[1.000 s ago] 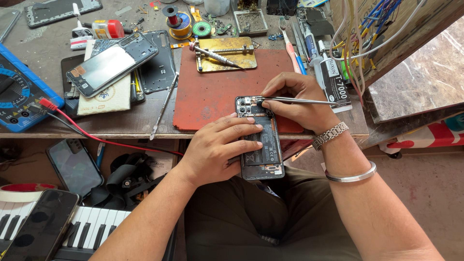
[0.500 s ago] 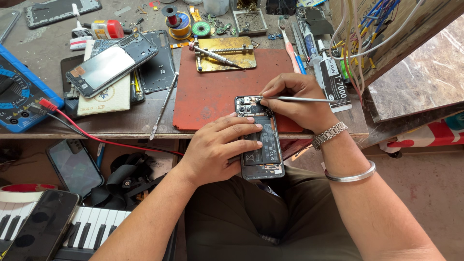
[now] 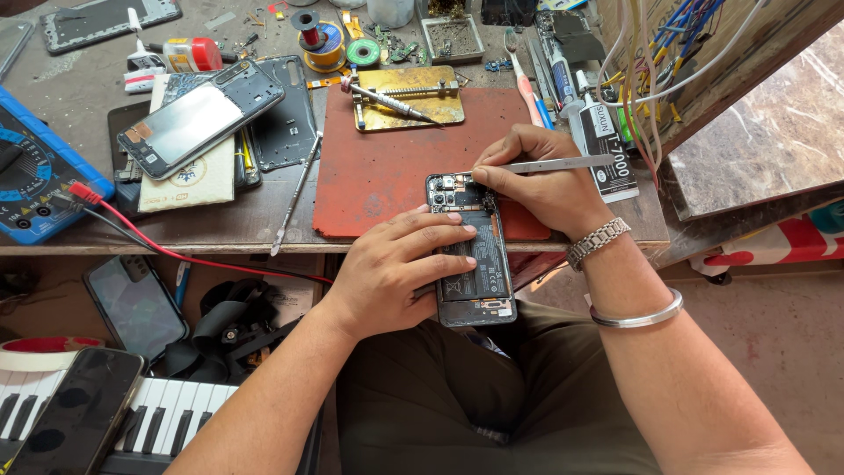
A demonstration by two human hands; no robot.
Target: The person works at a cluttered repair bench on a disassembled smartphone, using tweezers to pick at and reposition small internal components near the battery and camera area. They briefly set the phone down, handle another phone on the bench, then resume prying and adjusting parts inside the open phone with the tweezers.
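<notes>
An opened phone [image 3: 470, 251] with its back cover off lies at the bench's front edge, half on a red work mat [image 3: 387, 167] and half over my lap. My left hand [image 3: 396, 268] lies across its battery and holds it down. My right hand [image 3: 536, 180] pinches metal tweezers [image 3: 549, 164], whose tips touch the phone's top end near the camera. A metal watch and a steel bangle sit on my right wrist.
A brass clamp plate with a screwdriver [image 3: 406, 97] rests at the mat's far edge. A phone frame and screen [image 3: 198, 123] lie to the left, beside a blue multimeter [image 3: 31, 180] with a red lead. A glue tube [image 3: 607, 154] stands right. Below the bench: spare phones and a small keyboard [image 3: 132, 413].
My right hand and the tweezers shifted slightly at the phone's top end. My left hand and the phone stayed in place.
</notes>
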